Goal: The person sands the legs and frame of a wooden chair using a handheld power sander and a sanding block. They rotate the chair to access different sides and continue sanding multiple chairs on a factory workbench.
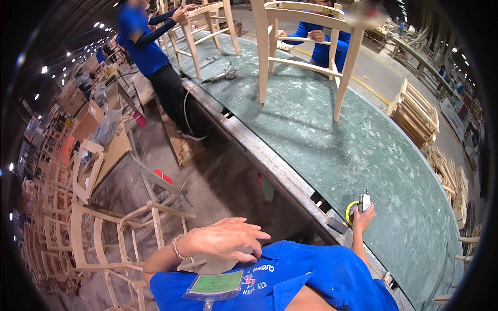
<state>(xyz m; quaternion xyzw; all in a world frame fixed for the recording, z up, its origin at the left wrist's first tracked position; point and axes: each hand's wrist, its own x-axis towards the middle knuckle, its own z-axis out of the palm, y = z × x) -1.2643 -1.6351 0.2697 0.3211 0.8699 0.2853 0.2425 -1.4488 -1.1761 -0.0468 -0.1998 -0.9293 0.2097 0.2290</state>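
My right hand (363, 220) is wrapped round a small hand-held sander (365, 202) at the near right edge of the green worktop (311, 140). The sander has a white body and a yellow-edged round pad, turned on its side. In front of my chest, my left hand (226, 239) hovers with its fingers spread, holding nothing that I can see. A grey block (337, 225) lies at the table edge just left of the sander. Farther off, an unpainted wooden chair frame (311, 65) stands upright on the worktop, apart from both hands.
A co-worker in blue (150, 54) grips another chair frame (192, 49) at the far left; a second person (340, 52) is behind the near frame. A pneumatic tool (220, 75) lies on the worktop. Chair frames (124, 223) crowd the floor at left; wooden parts (415, 111) are stacked right.
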